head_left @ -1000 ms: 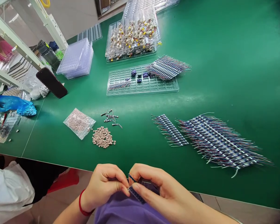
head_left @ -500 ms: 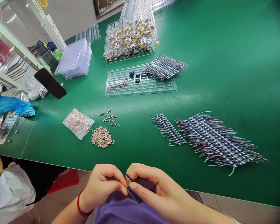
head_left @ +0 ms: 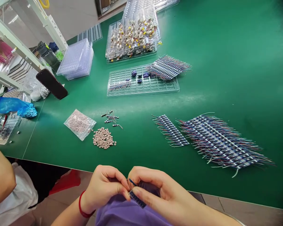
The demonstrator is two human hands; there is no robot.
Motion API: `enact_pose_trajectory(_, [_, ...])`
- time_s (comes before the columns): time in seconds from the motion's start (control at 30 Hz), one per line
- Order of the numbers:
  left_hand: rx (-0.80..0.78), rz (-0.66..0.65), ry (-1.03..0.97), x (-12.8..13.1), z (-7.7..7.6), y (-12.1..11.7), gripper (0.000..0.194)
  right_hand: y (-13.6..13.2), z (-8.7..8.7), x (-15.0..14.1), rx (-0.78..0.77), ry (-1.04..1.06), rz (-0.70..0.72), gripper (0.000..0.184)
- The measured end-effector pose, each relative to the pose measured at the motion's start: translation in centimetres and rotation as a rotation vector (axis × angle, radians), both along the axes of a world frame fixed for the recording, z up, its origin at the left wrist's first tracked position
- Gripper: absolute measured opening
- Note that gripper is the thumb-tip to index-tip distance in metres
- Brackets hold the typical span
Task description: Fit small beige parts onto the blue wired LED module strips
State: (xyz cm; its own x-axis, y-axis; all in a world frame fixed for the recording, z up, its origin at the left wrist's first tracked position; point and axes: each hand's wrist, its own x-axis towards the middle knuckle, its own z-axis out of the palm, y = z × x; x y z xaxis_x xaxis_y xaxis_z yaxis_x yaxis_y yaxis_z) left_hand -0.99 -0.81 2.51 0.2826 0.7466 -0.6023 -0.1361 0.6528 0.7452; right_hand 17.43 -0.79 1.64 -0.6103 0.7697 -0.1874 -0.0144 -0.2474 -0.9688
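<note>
My right hand [head_left: 155,188] is closed on a narrow dark blue strip [head_left: 137,200], which looks like a row of small circuit boards. Thumb and forefinger of my left hand [head_left: 110,182] pinch at the strip's upper left end; whether a small part sits between those fingertips is hidden. Both hands are together over my lap, just off the table's front edge. Beyond them on the green table [head_left: 136,131] lies a pile of small round pinkish discs [head_left: 103,138]. Several short wired parts [head_left: 112,118] lie behind the pile.
A bag of discs [head_left: 79,123] lies left of the pile. Wired strips [head_left: 171,130] and a larger wired mat [head_left: 224,141] are at right. Behind stand a clear tray [head_left: 122,75], filled trays [head_left: 132,37], stacked empty trays [head_left: 76,59] and a phone [head_left: 52,84]. A co-worker's arm [head_left: 1,175] is at left.
The co-worker's arm at left has come further into view. My hands stay pinched on the strip, with only a slight shift, and the whole view has drifted a little.
</note>
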Motion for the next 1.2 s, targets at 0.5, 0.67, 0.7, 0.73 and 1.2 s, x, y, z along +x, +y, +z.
enact_pose_trajectory(0.5, [0.414, -0.04, 0.283, -0.6, -1.1, -1.1, 0.037, 0.1, -0.6, -0.3, -0.245, 0.052, -0.134, 0.048])
enact_pose_trajectory(0.67, [0.41, -0.101, 0.308, -0.6, -0.8, -1.2, 0.038, 0.2, -0.8, -0.2, -0.281, 0.057, -0.132, 0.042])
enact_pose_trajectory(0.7, [0.411, -0.109, 0.313, -0.6, -0.8, -1.2, 0.037, 0.2, -1.0, -0.2, -0.286, 0.056, -0.139, 0.04])
enact_pose_trajectory(0.73, [0.41, -0.114, 0.319, -0.6, -0.8, -1.2, 0.036, 0.2, -1.1, -0.3, -0.293, 0.056, -0.143, 0.039])
enact_pose_trajectory(1.2, [0.087, -0.141, 0.062, -0.4, -0.6, 0.4, 0.038, 0.9, -1.9, 0.4, -0.481, 0.17, -0.123, 0.045])
